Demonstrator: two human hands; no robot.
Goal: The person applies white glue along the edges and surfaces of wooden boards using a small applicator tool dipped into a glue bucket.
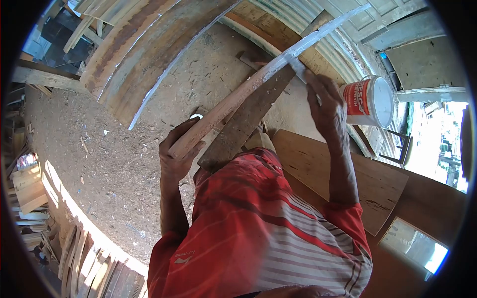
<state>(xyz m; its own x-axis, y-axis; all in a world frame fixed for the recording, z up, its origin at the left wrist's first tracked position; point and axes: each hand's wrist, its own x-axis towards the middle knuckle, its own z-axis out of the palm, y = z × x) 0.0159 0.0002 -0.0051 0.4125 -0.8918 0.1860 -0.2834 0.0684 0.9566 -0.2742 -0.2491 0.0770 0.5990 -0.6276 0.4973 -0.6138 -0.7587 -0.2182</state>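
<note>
A long wooden strip [226, 106] slants across the view, its upper part coated white. Its lower end lies in my left hand [181, 144], with the fingers wrapped round it. My right hand [325, 102] is closed on a flat scraper [298, 68], whose edge touches the white part of the strip. Beneath the strip is a darker wooden board [248, 119], set at a slant. Just right of my right hand stands a white bucket [382, 102] with a red label.
Wide planks [164, 49] with white edges lie at the upper left. A plywood sheet [367, 184] is at the lower right. Wood offcuts [74, 258] are piled at the lower left. Shavings cover the dirt floor [114, 169].
</note>
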